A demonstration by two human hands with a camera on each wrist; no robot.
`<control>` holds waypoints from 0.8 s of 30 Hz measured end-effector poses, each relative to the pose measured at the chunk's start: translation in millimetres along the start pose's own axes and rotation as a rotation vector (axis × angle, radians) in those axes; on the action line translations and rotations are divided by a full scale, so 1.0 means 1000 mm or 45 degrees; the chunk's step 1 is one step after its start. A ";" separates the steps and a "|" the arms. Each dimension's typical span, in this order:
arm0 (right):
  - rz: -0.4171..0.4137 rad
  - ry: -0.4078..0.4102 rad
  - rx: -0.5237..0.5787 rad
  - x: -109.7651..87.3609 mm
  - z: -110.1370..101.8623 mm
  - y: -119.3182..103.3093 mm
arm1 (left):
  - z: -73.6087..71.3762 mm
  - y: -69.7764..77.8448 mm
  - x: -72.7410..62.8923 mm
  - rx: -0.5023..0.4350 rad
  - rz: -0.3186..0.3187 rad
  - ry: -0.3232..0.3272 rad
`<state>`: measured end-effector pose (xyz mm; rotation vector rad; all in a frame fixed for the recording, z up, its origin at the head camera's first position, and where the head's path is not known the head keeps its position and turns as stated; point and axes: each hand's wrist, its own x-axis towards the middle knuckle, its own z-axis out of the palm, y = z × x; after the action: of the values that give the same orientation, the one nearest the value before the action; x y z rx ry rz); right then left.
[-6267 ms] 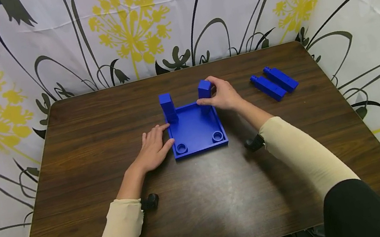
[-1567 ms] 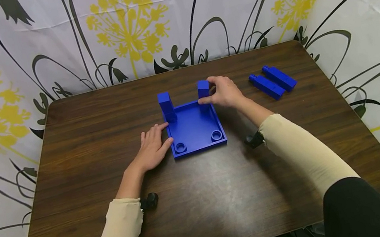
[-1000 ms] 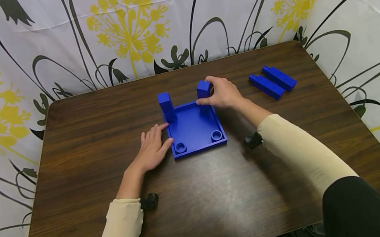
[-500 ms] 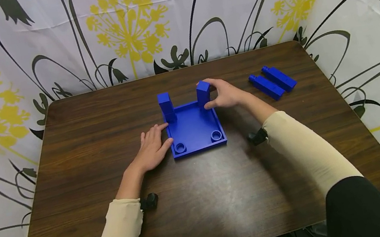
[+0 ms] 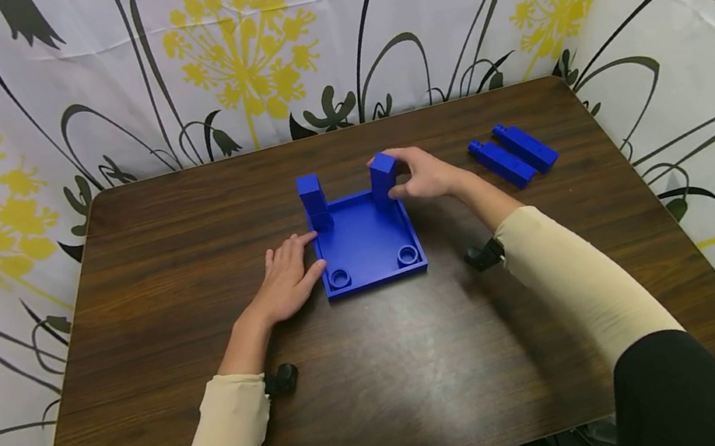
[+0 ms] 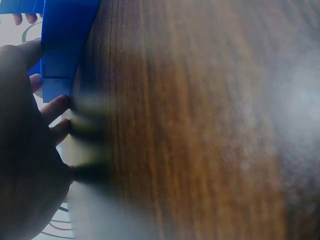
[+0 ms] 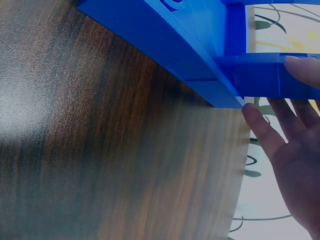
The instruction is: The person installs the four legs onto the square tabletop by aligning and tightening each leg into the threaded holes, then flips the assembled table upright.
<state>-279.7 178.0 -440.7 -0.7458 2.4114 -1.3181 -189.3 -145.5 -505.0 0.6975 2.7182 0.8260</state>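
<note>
A blue square panel (image 5: pixel 368 241) with a raised rim lies on the table, round sockets showing in its two near corners. One blue leg (image 5: pixel 314 200) stands upright at its far left corner. A second blue leg (image 5: pixel 381 178) stands at the far right corner, turned slightly against the panel's edges. My right hand (image 5: pixel 423 174) holds this second leg between thumb and fingers; in the right wrist view, the fingers pass behind the leg (image 7: pixel 272 77). My left hand (image 5: pixel 285 278) lies beside the panel, its extended fingers and thumb touching the left wall (image 6: pixel 60 55).
Two more blue legs (image 5: pixel 504 163) with narrow round ends lie side by side on the brown wooden table (image 5: pixel 384 384), at the far right. A white floral cloth (image 5: pixel 312 33) hangs behind the table's far edge.
The right leg has turned about its upright axis. My right thumb has shifted from the leg's near face to its right side. My left hand and the panel have stayed in place.
</note>
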 end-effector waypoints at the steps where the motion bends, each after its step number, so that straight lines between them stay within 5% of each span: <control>1: 0.003 0.009 0.003 0.000 0.000 0.000 | 0.000 0.000 0.000 0.002 0.000 0.000; 24: 0.091 0.168 -0.121 -0.001 0.005 0.000 | 0.000 0.002 0.000 0.001 -0.003 -0.005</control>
<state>-276.0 175.0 -443.0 -0.6080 2.5944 -1.2694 -189.2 -144.2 -503.6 0.6952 2.7151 0.8223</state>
